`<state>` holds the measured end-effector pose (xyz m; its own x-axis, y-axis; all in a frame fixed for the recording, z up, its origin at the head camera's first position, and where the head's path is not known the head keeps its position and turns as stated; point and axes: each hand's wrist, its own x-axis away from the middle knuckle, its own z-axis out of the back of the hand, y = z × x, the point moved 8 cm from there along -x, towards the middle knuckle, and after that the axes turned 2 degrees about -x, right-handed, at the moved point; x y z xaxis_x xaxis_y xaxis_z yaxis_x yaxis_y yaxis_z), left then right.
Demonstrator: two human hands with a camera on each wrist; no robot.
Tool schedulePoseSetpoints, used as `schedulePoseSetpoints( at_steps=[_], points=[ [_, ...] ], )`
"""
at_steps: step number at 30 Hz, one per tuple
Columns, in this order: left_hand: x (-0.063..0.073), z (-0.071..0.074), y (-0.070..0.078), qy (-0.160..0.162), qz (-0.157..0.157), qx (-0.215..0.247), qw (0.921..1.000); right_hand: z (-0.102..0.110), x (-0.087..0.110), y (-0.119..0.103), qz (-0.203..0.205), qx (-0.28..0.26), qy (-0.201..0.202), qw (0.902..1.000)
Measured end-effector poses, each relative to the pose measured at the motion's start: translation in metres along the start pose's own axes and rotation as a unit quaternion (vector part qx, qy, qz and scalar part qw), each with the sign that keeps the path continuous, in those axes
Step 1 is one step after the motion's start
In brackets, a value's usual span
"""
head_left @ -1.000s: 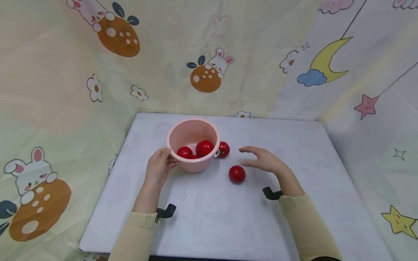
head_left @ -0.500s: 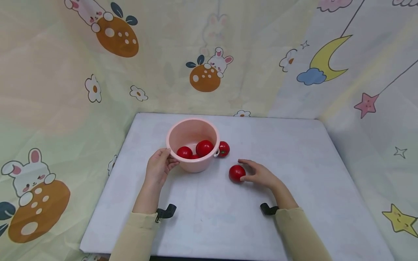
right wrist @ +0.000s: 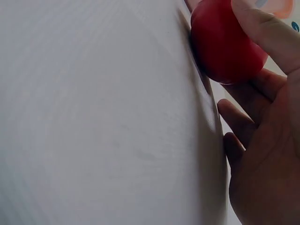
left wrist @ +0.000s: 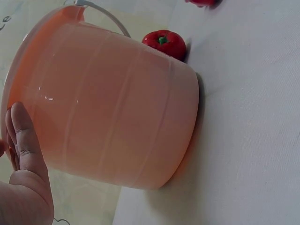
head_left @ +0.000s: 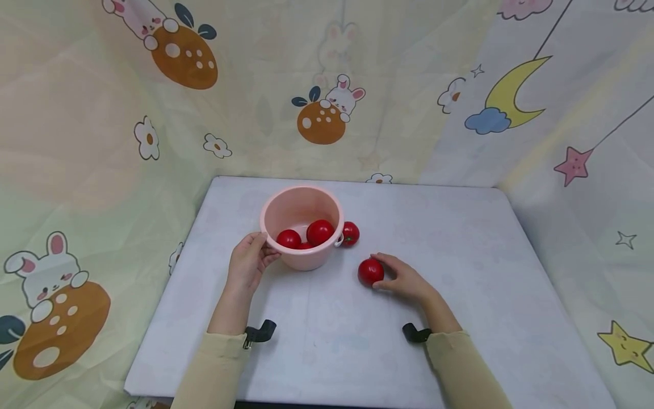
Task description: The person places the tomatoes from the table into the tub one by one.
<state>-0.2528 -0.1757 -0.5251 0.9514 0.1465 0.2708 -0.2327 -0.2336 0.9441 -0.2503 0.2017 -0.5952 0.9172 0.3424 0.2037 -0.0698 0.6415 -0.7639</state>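
My left hand pinches the near-left rim of a pink bucket that stands on the white table. In the left wrist view, its fingers lie along the outside of the bucket wall. Several red tomatoes are inside. My right hand has thumb and fingers round a red tomato on the table, to the right of the bucket. The right wrist view shows the thumb on this tomato, with the other fingers behind and below it.
Another tomato with a green stem sits against the bucket's right side, partly hidden by it. The white tabletop ends at a patterned cloth at the back and sides. The bucket has a pale handle.
My right hand has come down and left from behind the near tomato and closed its thumb and fingers round it. The left hand and bucket have stayed in place.
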Motion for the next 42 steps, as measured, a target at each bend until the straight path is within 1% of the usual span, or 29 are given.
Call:
schedulePoseSetpoints(
  at_steps=[8, 20, 24, 31, 36, 40, 42],
  points=[
    [0.001, -0.001, 0.001, 0.001, 0.002, -0.001, 1.0000, -0.001, -0.001, 0.002, 0.000, 0.010, 0.008, 0.9999],
    [0.000, 0.001, 0.000, 0.008, -0.001, -0.008, 0.9999, -0.001, -0.001, 0.003, -0.013, 0.004, 0.014, 0.9998],
    [-0.001, 0.001, -0.001, 0.006, 0.001, -0.010, 0.9999, -0.001, -0.001, 0.005, -0.017, 0.000, 0.015, 0.9998],
    [-0.001, 0.001, -0.002, 0.004, 0.000, -0.011, 0.9999, -0.001, 0.000, 0.005, -0.009, 0.007, 0.018, 0.9998],
    [-0.001, 0.000, -0.002, 0.000, -0.002, -0.010, 0.9999, 0.009, 0.001, -0.001, -0.018, -0.005, 0.019, 0.9996],
    [-0.001, -0.001, 0.000, -0.001, -0.009, -0.010, 0.9999, 0.025, -0.001, -0.013, -0.011, -0.008, 0.022, 0.9997],
    [-0.001, -0.001, 0.000, -0.002, -0.011, -0.010, 0.9999, 0.036, -0.002, -0.023, 0.000, -0.002, 0.028, 0.9996]
  ],
)
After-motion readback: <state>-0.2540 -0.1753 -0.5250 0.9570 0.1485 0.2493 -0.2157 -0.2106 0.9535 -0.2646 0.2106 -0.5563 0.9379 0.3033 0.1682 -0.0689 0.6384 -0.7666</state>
